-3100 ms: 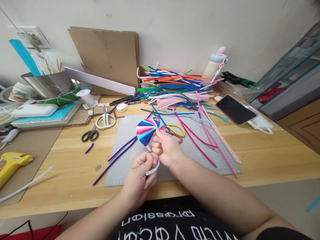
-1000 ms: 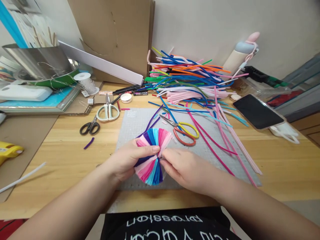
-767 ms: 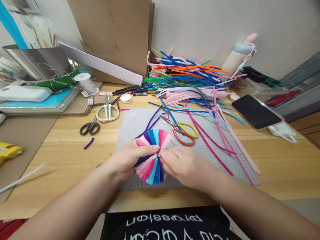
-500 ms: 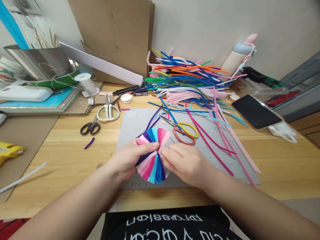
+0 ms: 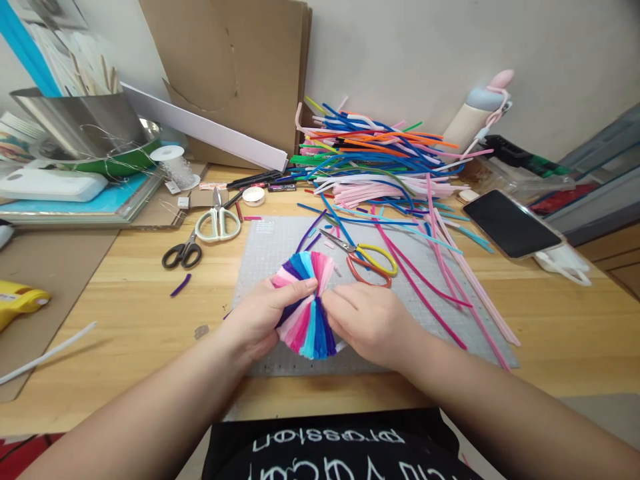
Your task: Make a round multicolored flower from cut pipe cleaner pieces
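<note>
A round fan of pipe cleaners (image 5: 313, 333) in pink, magenta, light blue, dark blue and purple is held above the grey cutting mat, pinched in at its middle. My left hand (image 5: 263, 310) is closed on its left side, thumb lying across the front towards the centre. At the right side my right hand (image 5: 373, 323) is closed, its fingertips pinching at the middle of the bundle; exactly what lies between them is hidden. Just beyond are scissors (image 5: 373, 263) with one yellow and one red handle, lying partly open on the cutting mat (image 5: 260, 253).
Loose pink pipe cleaners (image 5: 425, 300) cross the mat's right side. Behind lies a heap of coloured pipe cleaners (image 5: 380, 153). A phone (image 5: 513, 223) is at the right. White-handled scissors (image 5: 219, 223), black scissors (image 5: 183, 255) and a yellow glue gun (image 5: 20, 300) are leftward.
The pipe cleaner fan has tilted and shifted slightly upward in the hands. Both hands keep their grip in nearly the same place.
</note>
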### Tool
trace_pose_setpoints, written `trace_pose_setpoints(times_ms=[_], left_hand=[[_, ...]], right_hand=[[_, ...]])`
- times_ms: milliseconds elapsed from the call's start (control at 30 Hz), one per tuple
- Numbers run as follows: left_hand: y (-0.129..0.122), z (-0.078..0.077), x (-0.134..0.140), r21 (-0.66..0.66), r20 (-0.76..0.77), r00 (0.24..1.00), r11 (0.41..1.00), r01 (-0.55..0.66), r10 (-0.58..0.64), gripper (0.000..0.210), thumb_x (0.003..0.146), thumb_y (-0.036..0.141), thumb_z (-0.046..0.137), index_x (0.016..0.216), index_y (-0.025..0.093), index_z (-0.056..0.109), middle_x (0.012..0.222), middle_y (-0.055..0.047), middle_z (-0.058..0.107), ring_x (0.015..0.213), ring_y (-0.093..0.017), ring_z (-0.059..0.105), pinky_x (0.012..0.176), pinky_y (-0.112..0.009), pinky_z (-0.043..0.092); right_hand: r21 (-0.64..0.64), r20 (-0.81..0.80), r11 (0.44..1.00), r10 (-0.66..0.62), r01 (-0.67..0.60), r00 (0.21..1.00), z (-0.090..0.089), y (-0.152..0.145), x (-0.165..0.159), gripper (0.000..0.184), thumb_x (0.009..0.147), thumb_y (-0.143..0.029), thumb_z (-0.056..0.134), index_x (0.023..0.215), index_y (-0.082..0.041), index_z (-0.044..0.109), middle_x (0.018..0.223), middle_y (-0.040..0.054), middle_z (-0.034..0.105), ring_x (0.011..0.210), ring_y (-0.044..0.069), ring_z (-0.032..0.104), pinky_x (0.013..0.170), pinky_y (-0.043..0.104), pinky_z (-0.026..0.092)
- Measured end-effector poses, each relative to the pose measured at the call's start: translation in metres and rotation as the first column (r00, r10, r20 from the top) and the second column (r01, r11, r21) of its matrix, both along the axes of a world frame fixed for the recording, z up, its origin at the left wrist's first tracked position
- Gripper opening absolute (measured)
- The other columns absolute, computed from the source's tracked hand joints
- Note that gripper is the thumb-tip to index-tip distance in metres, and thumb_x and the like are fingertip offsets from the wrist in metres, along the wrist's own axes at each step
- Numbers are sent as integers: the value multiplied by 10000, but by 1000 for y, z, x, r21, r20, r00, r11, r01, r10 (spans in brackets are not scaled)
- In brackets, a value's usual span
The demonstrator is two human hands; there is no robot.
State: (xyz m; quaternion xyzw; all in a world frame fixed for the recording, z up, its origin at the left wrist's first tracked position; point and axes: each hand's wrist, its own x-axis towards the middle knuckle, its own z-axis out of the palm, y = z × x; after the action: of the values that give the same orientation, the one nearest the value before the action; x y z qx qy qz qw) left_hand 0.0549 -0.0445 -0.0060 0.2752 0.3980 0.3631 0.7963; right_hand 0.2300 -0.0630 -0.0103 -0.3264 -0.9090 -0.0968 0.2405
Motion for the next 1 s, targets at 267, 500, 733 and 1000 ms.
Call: trace_pose_setpoints(times_ms=[267,500,733,1000], left_hand=[[4,3,-7,80,60,985,984,159,-164,348,676,160,737,1015,128,664,898,-94,720,807,-206,671,809,-344,508],[5,-3,-4,188,4,996,979,83,-86,340,662,155,741,994,134,669,890,-74,721,798,-203,667,828,-367,503],[5,-5,-7,208,-53,985,962,175,-167,309,646,171,760,941,150,670,877,-51,714,786,-175,653,809,-340,501],[3,-7,-3,211,-54,999,977,13,-1,224,627,189,769,820,128,672,801,-46,708,722,-169,641,768,-333,503]], right_hand=[[15,34,1000,16,-17,999,-2,3,5,218,875,-120,387,878,-122,605,662,37,550,610,166,470,539,301,323],[-27,-25,999,30,-31,999,-2,4,4,234,892,-148,377,835,-126,602,692,46,581,651,163,507,566,293,350],[19,-23,1000,-12,13,1000,-6,3,3,221,894,-170,402,791,-143,595,652,20,540,613,147,462,543,287,305],[-2,-31,998,-64,64,997,-7,4,0,231,895,-171,400,755,-153,584,643,17,527,625,152,458,577,294,308]])
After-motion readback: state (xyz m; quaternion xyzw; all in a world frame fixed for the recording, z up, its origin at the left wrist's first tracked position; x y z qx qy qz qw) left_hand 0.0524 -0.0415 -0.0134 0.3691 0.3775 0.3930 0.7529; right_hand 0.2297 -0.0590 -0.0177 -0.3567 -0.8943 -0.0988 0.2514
